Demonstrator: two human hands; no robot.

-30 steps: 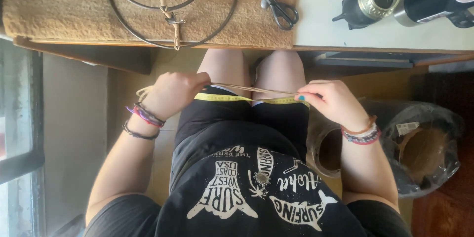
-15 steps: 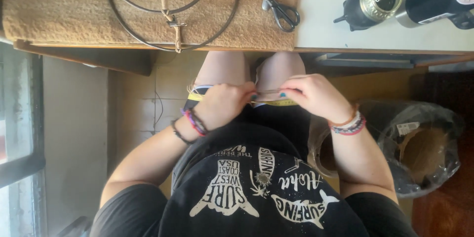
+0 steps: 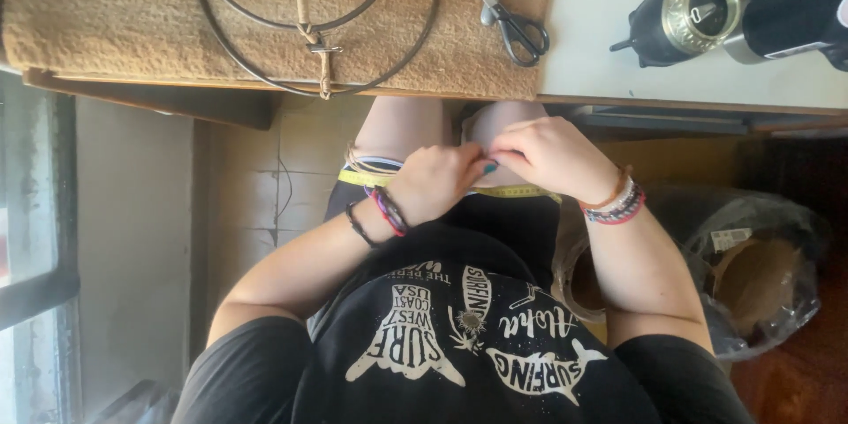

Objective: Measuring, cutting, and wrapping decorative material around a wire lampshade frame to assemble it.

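The person sits at the counter (image 3: 671, 79), with both hands drawn together over the lap at the centre of the frame. The left hand (image 3: 433, 181) is curled closed, its fingertips meeting those of the right hand (image 3: 552, 155) just above the knees. Both appear pinched on a thin cord (image 3: 367, 162), which loops out toward the left of the left hand; the exact contact point is hidden between the fingers. Holding the work close to the body and below the counter edge likely keeps the cord taut and under fine control.

A yellow measuring tape (image 3: 521, 192) lies across the thighs, directly beneath the hands, within immediate reach for checking length.

On the counter, in the upper left of the frame, a woven mat (image 3: 106, 18) carries a dark wire ring assembly (image 3: 309, 62) with cord knotted along its centre line; the mat probably prevents sliding. Scissors (image 3: 512, 22) lie closed at the mat's right edge. A dark metal-rimmed cup (image 3: 680, 22) and a dark flask (image 3: 795, 9) stand at the upper right, well apart from the work.
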